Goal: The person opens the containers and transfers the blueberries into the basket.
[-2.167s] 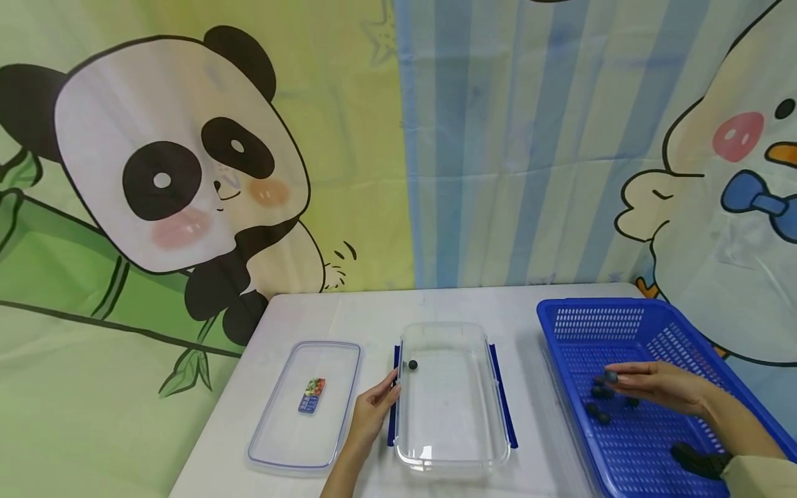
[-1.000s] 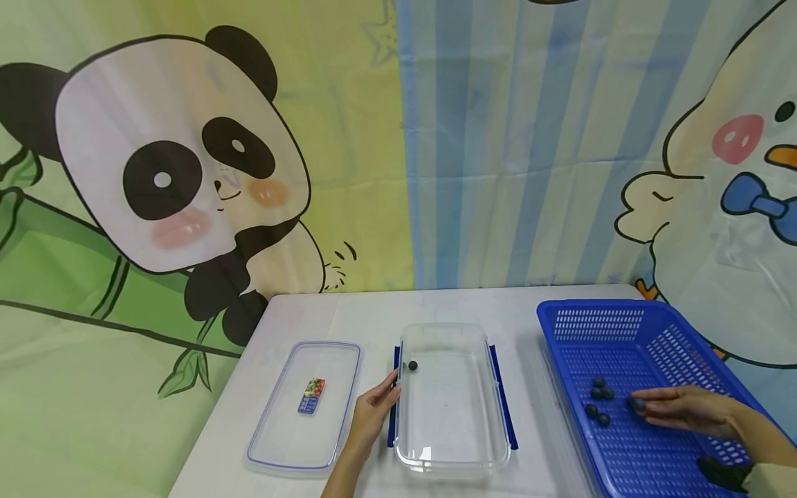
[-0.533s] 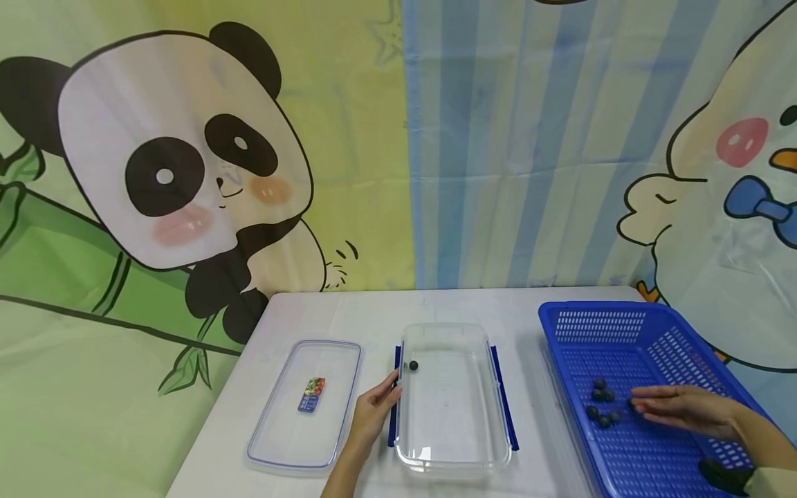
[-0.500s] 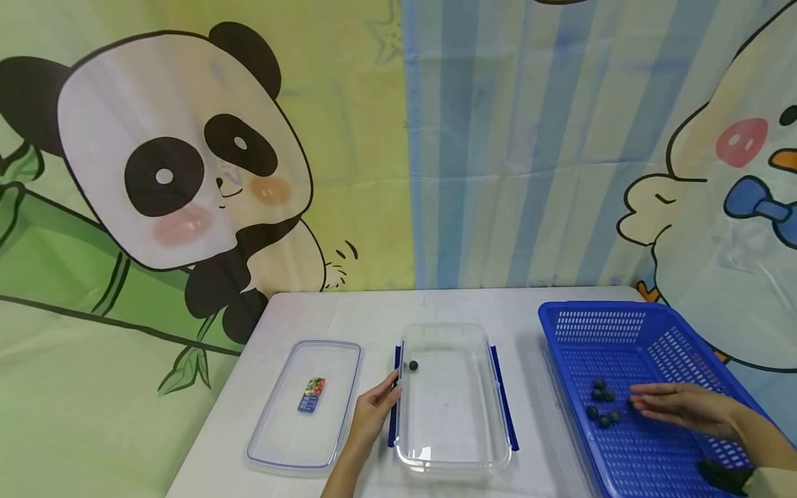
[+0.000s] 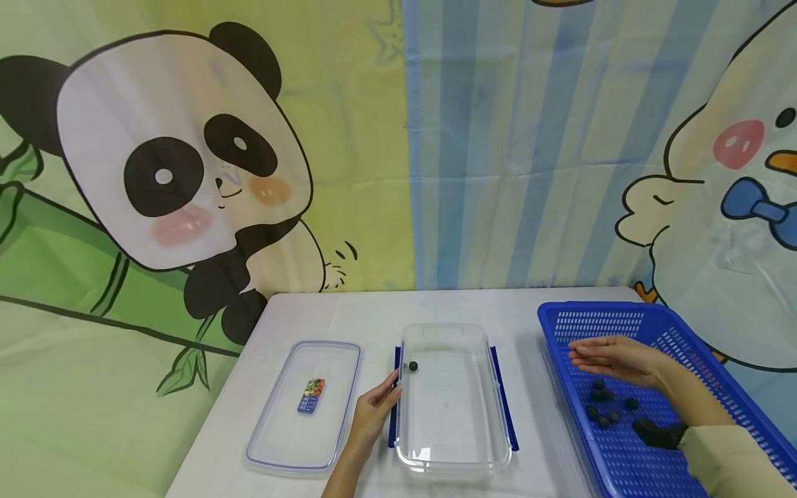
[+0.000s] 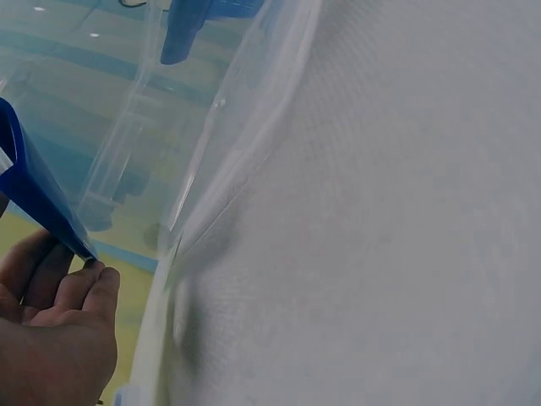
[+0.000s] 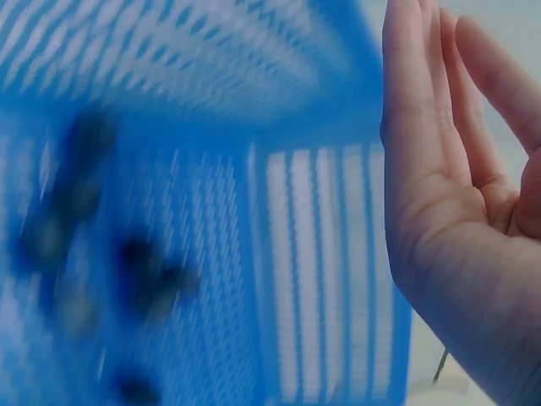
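Observation:
My left hand (image 5: 373, 409) grips the left side of a clear plastic food container (image 5: 454, 422). In the left wrist view its fingers bend at the container's blue side latch (image 6: 46, 199). One blueberry (image 5: 414, 366) lies inside, near the left wall. My right hand (image 5: 616, 358) hovers over the left part of a blue basket (image 5: 681, 477), fingers straight; no berry shows in it, though the right wrist view cuts off its fingertips. Below it, several blueberries (image 5: 602, 420) lie on the basket floor, blurred in the right wrist view.
A clear lid (image 5: 283, 443) with a blue rim and a printed label (image 5: 311, 395) lies flat left of the container. All stand on a white table (image 5: 373, 315). Behind hangs a curtain (image 5: 461, 152) with cartoon prints. A dark wrist strap (image 5: 658, 434) is on the right wrist.
My right hand has lifted from the berries and moved left and away over the basket. Earlier a berry was at its fingertips; the berries now lie on the basket floor. The left hand stays put.

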### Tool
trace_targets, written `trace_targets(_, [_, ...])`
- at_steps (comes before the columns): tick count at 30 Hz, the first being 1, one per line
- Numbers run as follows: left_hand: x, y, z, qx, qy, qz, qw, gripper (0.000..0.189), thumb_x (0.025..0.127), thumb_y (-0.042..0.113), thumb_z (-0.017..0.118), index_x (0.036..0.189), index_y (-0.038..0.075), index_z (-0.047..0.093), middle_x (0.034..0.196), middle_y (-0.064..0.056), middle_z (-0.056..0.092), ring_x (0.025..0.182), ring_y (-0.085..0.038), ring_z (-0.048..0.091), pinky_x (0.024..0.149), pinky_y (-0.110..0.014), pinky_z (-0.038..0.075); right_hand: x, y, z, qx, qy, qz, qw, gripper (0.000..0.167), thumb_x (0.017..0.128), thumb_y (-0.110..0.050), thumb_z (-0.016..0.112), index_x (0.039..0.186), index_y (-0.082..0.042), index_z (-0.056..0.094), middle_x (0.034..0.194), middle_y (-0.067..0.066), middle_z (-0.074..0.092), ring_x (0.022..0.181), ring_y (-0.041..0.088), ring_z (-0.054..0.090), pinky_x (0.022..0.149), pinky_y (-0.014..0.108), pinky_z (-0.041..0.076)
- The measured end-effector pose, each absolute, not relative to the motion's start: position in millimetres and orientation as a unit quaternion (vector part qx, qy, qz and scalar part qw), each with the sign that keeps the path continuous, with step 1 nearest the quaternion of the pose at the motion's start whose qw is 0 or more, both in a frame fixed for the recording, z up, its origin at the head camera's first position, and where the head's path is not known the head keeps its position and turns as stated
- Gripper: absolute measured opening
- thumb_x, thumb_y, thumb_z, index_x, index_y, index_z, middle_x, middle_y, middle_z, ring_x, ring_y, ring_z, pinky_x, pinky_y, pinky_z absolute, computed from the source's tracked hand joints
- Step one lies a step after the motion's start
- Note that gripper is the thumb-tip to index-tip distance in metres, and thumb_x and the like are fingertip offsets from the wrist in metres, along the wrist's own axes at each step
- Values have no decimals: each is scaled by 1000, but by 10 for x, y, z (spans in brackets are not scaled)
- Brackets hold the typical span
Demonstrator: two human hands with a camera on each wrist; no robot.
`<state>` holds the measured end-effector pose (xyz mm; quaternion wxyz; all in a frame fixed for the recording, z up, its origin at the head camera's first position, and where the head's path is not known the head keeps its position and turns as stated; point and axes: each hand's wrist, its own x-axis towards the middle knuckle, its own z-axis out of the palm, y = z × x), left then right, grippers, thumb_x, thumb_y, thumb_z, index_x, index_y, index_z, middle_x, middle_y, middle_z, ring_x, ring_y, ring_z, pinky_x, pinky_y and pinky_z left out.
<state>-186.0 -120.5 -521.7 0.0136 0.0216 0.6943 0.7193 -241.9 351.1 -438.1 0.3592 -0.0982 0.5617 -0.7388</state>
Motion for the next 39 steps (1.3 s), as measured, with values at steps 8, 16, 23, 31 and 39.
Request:
trace_targets(8, [-1864, -1206, -5233, 24, 696, 717, 18, 47, 88, 23, 64, 129, 4, 51, 135, -14, 45, 124, -29, 42, 99, -25, 38, -2727, 2571, -4279, -108, 646, -679, 332, 28, 95, -3, 48, 120, 7, 55, 112, 17, 62, 104, 27, 60, 94, 42, 45])
trace_targets(16, [-1876, -1194, -5231, 24, 695, 719, 20, 48, 88, 24, 64, 129, 3, 51, 135, -13, 45, 125, -28, 41, 98, -23, 38, -2973, 1777, -4295, -151, 626, -676, 359, 30, 92, 3, 50, 122, 10, 52, 111, 16, 63, 103, 25, 61, 95, 39, 45])
trace_targets(23, [-1886, -1185, -5223, 23, 697, 716, 18, 46, 88, 22, 64, 129, 4, 52, 135, -14, 45, 125, -29, 41, 98, -24, 38, -3110, 1242, -4459, -139, 626, -665, 382, 35, 90, 0, 55, 124, 12, 50, 110, 18, 63, 101, 27, 62, 97, 44, 41])
trace_targets(31, [-1877, -1195, -5196, 31, 702, 711, 12, 47, 88, 24, 63, 128, 2, 52, 133, -11, 48, 125, -27, 41, 99, -22, 38, -3180, 938, -4749, -100, 654, -652, 371, 33, 87, 4, 58, 118, 13, 55, 99, 15, 67, 90, 23, 65, 88, 39, 50])
trace_targets(39, [-1865, -1220, -5236, 39, 696, 717, 11, 47, 88, 22, 64, 128, 1, 51, 134, -12, 47, 125, -28, 40, 100, -22, 36, -3175, 776, -4974, -67, 658, -663, 350, 29, 85, 5, 60, 113, 12, 58, 98, 18, 67, 90, 24, 65, 85, 37, 52])
